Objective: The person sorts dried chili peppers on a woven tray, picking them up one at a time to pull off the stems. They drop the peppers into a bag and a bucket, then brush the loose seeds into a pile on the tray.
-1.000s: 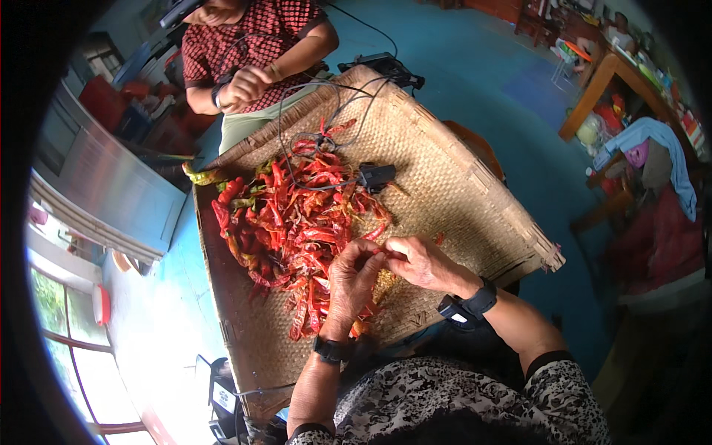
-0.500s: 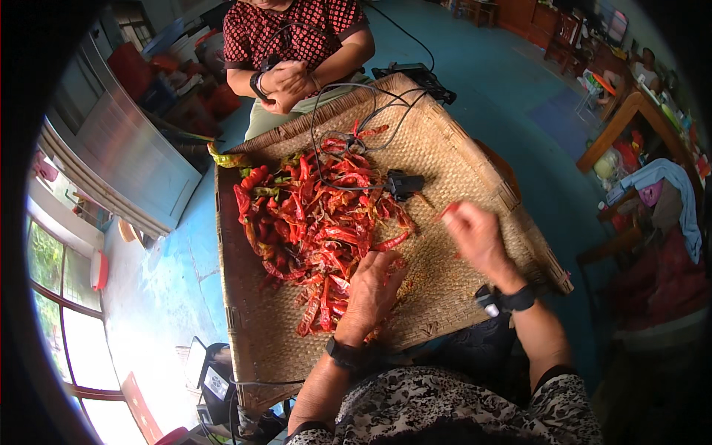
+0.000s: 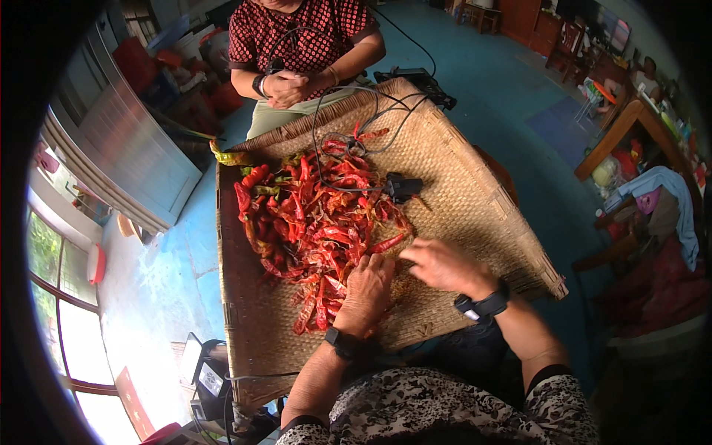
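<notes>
A heap of red, wrinkled chili peppers point(image 3: 315, 215) lies in the left and middle part of a woven tray point(image 3: 460, 185). At the heap's near right edge my left hand point(image 3: 368, 289) rests with its fingers curled down; what they grip is hidden under them. Just to its right hovers my right hand point(image 3: 445, 265), fingers stretched toward the left hand and slightly blurred, with no pepper visible in them. Small yellowish seeds point(image 3: 404, 291) are scattered on the weave between and below the hands. One greenish-yellow pepper point(image 3: 231, 157) sits at the far left corner.
A black device point(image 3: 403, 187) with a looping cable point(image 3: 319, 141) lies over the peppers. Across the tray sits a person point(image 3: 304, 44) with hands clasped. A metal-coloured door point(image 3: 141, 141) stands at left; a wooden chair frame point(image 3: 630, 126) draped with cloth is at right.
My right hand has swung left and toward me, close to my left hand; the red piece in its fingers no longer shows. My left hand has shifted slightly.
</notes>
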Tool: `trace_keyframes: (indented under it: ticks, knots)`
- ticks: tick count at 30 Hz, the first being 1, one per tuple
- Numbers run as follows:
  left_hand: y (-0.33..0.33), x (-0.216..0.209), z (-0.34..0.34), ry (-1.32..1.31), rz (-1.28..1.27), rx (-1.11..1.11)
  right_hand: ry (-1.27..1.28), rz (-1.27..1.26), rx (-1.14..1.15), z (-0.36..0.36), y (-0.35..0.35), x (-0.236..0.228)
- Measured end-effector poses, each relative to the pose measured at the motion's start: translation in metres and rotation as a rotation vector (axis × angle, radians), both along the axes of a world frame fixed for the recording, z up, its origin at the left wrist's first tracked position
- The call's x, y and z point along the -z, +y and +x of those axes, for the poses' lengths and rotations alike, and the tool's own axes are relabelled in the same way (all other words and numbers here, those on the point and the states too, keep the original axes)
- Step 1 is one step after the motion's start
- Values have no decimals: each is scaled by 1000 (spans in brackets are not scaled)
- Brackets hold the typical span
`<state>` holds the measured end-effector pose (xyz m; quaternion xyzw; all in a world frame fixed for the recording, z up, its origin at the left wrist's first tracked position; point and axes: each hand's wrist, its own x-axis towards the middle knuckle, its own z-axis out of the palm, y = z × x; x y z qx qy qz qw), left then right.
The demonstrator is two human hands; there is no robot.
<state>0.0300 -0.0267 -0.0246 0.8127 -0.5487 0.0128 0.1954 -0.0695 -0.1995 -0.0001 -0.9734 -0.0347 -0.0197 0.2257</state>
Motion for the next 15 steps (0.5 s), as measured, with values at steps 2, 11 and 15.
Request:
trace_keyframes:
  ticks: [2, 11, 15]
  knots:
    - [3, -2, 1, 35, -94, -31, 26, 10, 48, 5, 27, -8]
    - [11, -15, 3, 490, -475, -158, -196, 447, 158, 17, 48, 0]
    - [13, -15, 1, 502, -491, -90, -218, 417, 198, 15, 46, 8]
